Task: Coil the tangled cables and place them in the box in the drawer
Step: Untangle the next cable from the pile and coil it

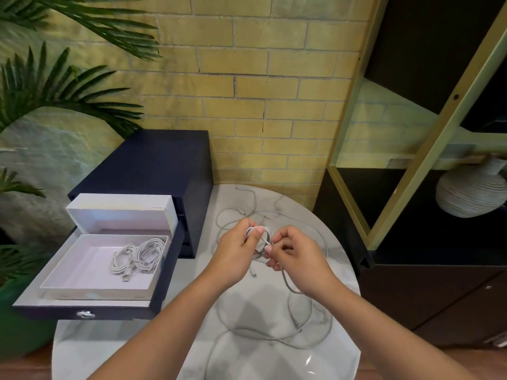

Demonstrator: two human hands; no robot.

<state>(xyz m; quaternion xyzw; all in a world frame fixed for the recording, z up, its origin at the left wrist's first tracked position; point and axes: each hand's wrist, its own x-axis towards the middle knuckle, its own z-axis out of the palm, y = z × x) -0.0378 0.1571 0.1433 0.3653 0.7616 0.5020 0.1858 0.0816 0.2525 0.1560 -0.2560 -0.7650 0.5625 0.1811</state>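
My left hand (238, 249) grips a small coil of white cable (264, 235) above the round marble table (109, 349). My right hand (295, 255) pinches the same cable just beside the coil, and a strand runs down from it. Loose white cable (307, 329) trails in wide loops over the tabletop, near and far. To the left, a dark blue drawer (90, 308) stands pulled out. An open white box (68, 278) sits in it, holding two coiled white cables (138, 256). The box lid (120, 212) stands up behind it.
The dark blue drawer cabinet (153, 165) stands against a yellow brick wall. Palm fronds (55, 86) and a green pot (19, 325) fill the left side. A dark shelf unit (428, 242) with a ribbed white vase (469, 187) stands on the right.
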